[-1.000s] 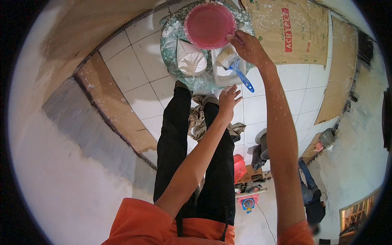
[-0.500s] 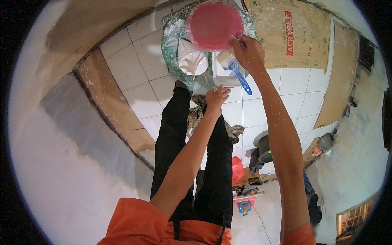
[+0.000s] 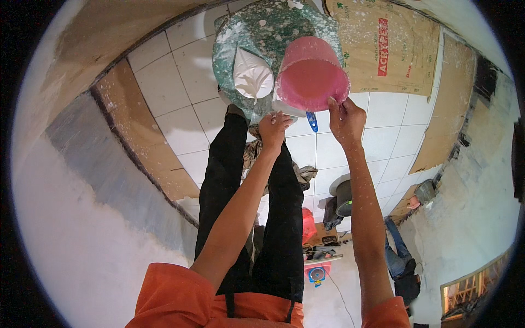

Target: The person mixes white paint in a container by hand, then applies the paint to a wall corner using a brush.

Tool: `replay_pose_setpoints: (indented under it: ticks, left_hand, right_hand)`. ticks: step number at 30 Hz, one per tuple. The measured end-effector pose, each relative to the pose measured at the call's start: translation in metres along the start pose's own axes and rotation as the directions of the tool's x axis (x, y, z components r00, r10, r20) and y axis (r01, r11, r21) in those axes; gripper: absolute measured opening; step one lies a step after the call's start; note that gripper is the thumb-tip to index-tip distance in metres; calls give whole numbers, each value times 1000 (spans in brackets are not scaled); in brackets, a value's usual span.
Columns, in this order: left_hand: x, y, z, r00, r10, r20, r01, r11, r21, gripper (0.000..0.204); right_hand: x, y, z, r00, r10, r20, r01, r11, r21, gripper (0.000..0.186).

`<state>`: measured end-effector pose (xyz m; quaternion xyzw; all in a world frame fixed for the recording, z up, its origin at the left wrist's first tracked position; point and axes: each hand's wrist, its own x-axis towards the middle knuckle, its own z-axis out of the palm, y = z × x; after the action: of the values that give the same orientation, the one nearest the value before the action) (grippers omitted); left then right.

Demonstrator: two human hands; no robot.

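My right hand [image 3: 347, 121] grips the rim of a pink bucket [image 3: 311, 79], which is tipped with its mouth toward me. Beneath the bucket, most of a white tray [image 3: 292, 111] is hidden; only its near edge and left side show. The blue handle [image 3: 312, 121] of a paintbrush sticks out past the tray's near side, its bristles covered by the bucket. My left hand [image 3: 273, 128] is at the tray's near left corner, fingers bent against the rim. Left of the tray, a pointed mound of smooth white paste [image 3: 253, 75] lies on a round green, white-spattered surface [image 3: 227, 49].
Cardboard sheets [image 3: 391, 49] cover white floor tiles [image 3: 186, 74] at the far right and along the left wall. Crumpled brown cloth [image 3: 304, 176] lies by my legs. A dark bucket [image 3: 344, 198], a red bag [image 3: 308, 225] and a small blue-and-red device [image 3: 316, 275] are behind on the right.
The pink bucket has come nearer and tipped toward me over the tray, covering the brush head. My right hand has moved nearer with it. My left hand's spread fingers have drawn in at the tray.
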<state>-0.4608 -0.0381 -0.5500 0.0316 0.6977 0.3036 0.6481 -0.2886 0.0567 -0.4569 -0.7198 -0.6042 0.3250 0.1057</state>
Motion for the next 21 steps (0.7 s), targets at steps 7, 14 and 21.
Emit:
replay_pose_setpoints:
  ticks: [7, 14, 21]
  left_hand:
    - [1, 6, -4, 998, 47, -29, -46, 998, 39, 24]
    - [4, 4, -9, 996, 92, -18, -92, 996, 13, 22]
    - [3, 7, -10, 996, 93, -10, -93, 995, 26, 20]
  right_hand:
    - [-16, 14, 20, 999, 31, -45, -27, 996, 87, 20]
    - [-20, 20, 31, 998, -10, -59, 13, 999, 50, 16]
    - [-18, 21, 39, 984, -130, -125, 133, 991, 9, 16]
